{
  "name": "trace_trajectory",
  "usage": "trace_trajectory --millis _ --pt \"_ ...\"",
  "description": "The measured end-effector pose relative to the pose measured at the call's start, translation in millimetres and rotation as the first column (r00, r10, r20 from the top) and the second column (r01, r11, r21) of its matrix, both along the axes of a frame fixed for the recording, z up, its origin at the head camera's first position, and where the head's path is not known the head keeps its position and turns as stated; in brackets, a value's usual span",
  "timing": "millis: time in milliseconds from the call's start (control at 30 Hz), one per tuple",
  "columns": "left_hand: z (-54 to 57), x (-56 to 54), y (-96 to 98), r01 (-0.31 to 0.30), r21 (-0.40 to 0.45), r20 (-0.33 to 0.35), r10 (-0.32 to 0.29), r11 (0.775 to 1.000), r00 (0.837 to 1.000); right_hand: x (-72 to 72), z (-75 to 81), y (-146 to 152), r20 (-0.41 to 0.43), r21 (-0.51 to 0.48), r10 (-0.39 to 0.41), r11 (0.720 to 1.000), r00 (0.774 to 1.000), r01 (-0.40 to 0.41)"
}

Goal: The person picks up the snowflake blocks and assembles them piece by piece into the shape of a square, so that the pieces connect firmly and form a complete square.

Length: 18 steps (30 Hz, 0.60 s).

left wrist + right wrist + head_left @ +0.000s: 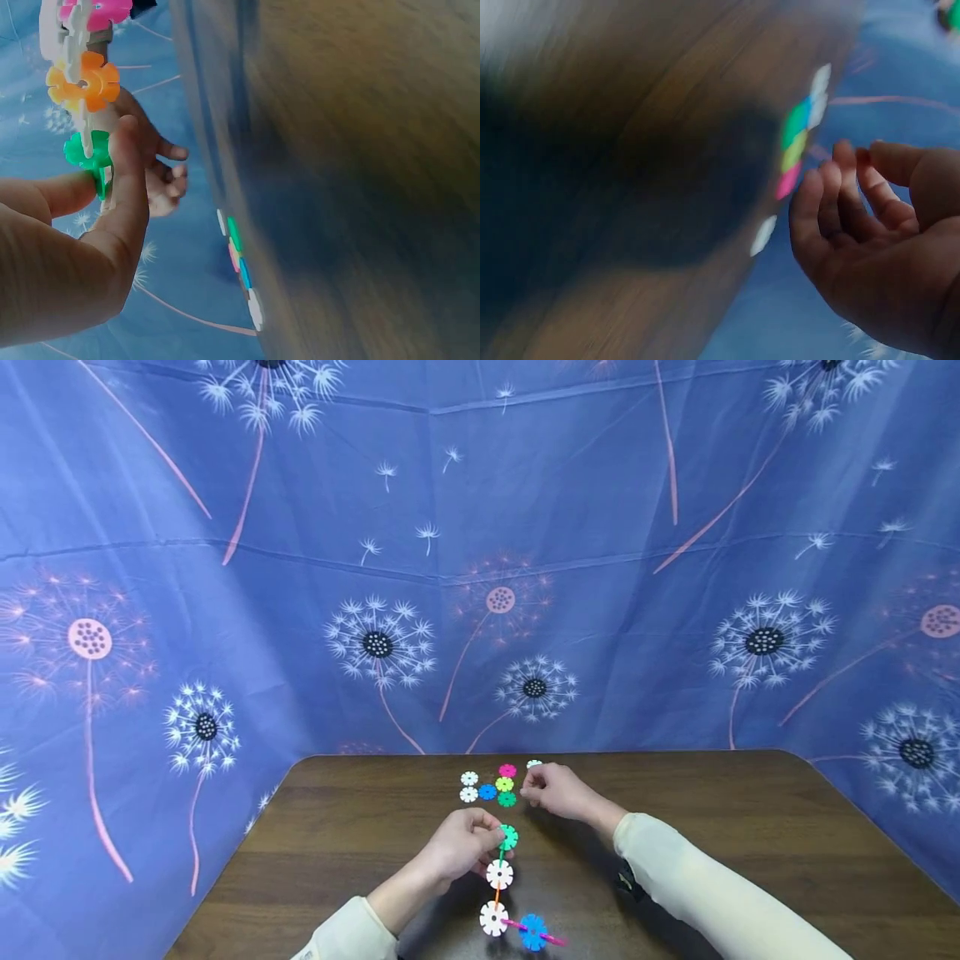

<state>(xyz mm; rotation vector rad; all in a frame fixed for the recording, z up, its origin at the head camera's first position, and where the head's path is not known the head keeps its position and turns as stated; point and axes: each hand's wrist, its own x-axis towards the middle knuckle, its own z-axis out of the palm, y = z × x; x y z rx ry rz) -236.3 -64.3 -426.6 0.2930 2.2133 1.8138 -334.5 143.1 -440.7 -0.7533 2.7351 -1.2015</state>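
Clearly, the left hand [463,843] pinches a green disc [510,837] while the right hand [562,790] hovers, relaxed.

Place: tabletop setup, room type unclear | wooden table [337,827] | blue dandelion-print cloth [607,610] behind

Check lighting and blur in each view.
Head: mostly sharp, soft shadows on the table; left wrist: table grain smeared, orange disc fairly crisp; right wrist: loose green disc blurred, broad dark shadow over the table, right hand clearer but dim.
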Motion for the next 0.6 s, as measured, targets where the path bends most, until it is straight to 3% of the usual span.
trace_trajectory --millis 100,300,433,600 --pt "-2.1 0.5 -3.0 -0.004 0.005 0.001 0.004 1.000 1.000 -13.7 -12.8 4 -0.124 0.128 -0.015 0.991 0.992 0.031" --pt "-1.3 -2.5 -4.0 0.000 0.037 0.000 0.000 0.999 1.000 -24.4 -30.1 -14 -0.140 0.186 -0.105 0.974 0.985 0.130" --pt "0.4 -3.8 -2.6 0.009 0.053 0.001 -0.009 0.999 1.000 -26.1 -32.3 -32 -0.144 0.253 -0.188 0.942 0.972 0.220" --pt "-0.5 -3.8 -2.7 -0.003 0.037 -0.002 0.003 0.999 1.000 -22.6 -31.7 -42 -0.142 0.343 -0.217 0.904 0.966 0.254"
